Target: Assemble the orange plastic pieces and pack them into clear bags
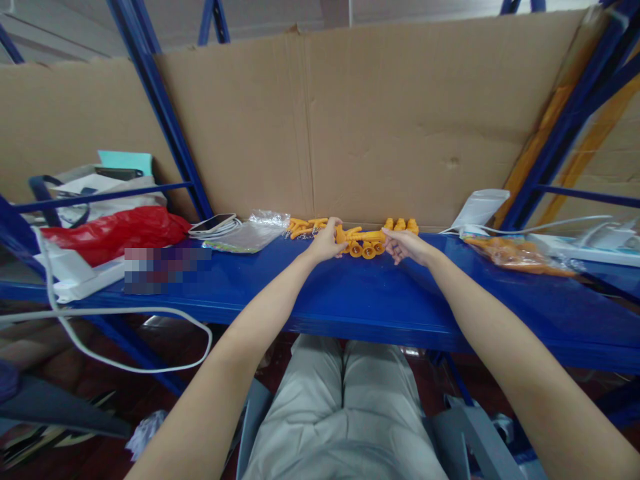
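Head view caught the work apparently partway along, with the yellow parts gathered at the back of the blue tabletop (345, 297) but no finished article to be made out. Three wide-mouthed pieces (368, 251) lay side by side between the hands, their open ends toward the wearer, and three short pieces (401, 225) stood in a row just behind the right hand (406, 245); that much looked set in order. Slim yellow sticks (301, 231) lay loose beyond the left hand (326, 244), seemingly not dealt with, and a clear bag of orange parts (523, 257) on the right suggested more to do. Both hands were at the ends of the middle group, fingers gently bent; whether either actually gripped a piece, I could not tell.
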A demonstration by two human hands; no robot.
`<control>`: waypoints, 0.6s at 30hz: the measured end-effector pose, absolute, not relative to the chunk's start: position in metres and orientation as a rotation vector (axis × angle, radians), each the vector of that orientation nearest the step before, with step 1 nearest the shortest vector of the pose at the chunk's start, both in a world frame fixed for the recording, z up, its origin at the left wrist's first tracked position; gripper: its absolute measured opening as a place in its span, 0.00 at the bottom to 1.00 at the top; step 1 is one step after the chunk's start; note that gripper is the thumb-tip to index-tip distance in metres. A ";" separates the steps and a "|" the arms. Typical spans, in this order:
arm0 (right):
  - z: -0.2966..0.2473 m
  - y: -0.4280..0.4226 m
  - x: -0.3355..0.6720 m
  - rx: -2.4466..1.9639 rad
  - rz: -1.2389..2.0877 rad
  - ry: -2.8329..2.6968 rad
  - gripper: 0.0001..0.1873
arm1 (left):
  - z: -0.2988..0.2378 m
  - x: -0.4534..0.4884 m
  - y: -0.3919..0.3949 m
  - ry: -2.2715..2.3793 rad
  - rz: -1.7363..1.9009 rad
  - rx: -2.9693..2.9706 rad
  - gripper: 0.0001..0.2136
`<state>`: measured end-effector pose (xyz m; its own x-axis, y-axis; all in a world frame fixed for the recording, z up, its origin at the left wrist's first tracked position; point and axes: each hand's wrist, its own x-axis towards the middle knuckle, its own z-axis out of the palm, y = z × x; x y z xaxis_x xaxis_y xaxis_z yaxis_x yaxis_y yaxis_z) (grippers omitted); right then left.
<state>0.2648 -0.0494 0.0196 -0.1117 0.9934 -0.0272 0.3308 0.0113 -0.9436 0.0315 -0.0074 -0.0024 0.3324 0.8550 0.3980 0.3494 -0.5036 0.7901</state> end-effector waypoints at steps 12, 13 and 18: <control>0.014 -0.047 0.264 -1.371 1.078 -1.500 0.14 | -0.006 0.033 -0.006 1.044 1.131 2.026 0.22; 0.014 -0.047 0.264 -1.370 1.083 -1.497 0.14 | -0.006 0.033 -0.006 1.043 1.129 2.031 0.22; 0.015 -0.047 0.270 -1.317 1.157 -1.485 0.12 | -0.005 0.033 -0.006 1.055 1.126 2.041 0.21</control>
<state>0.2697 -0.0466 0.0154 -0.1177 0.9930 0.0024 0.2405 0.0309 -0.9701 0.0325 -0.0059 -0.0050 0.3329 0.8458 0.4169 0.3615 -0.5228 0.7720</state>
